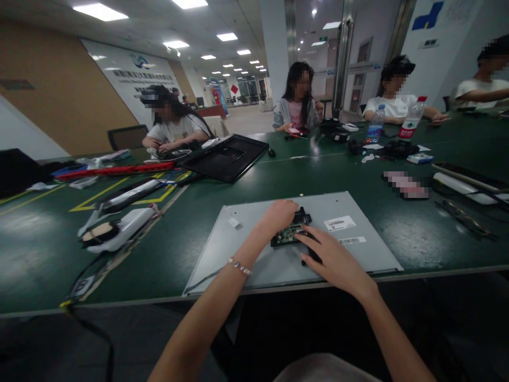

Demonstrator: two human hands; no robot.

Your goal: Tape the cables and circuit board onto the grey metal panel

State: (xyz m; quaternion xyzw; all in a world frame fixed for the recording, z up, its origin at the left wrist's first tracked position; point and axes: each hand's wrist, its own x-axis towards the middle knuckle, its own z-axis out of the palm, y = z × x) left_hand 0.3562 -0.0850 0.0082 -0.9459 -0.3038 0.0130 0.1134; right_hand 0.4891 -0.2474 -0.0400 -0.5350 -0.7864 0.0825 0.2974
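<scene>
We work with both hands at a circuit board (pixel 284 236) on the metal panel (pixel 274 273).
The board lies around the middle of the panel, and our left hand (pixel 280 216) reaches over its far side, fingers bunched near a black part (pixel 304 216); we cannot tell whether they pinch it. Our right hand (pixel 332 260) comes in from the panel's right, fingers spread, the foremost ones at the board's near right edge; whether they hold anything we cannot tell. A white label (pixel 340 223) sits toward the panel's right, and a black frame (pixel 226 157) lies beyond its far left corner. The step in hand seems to be handling the board at its edges; the next move, we judge, calls for steady, light fingers.
</scene>
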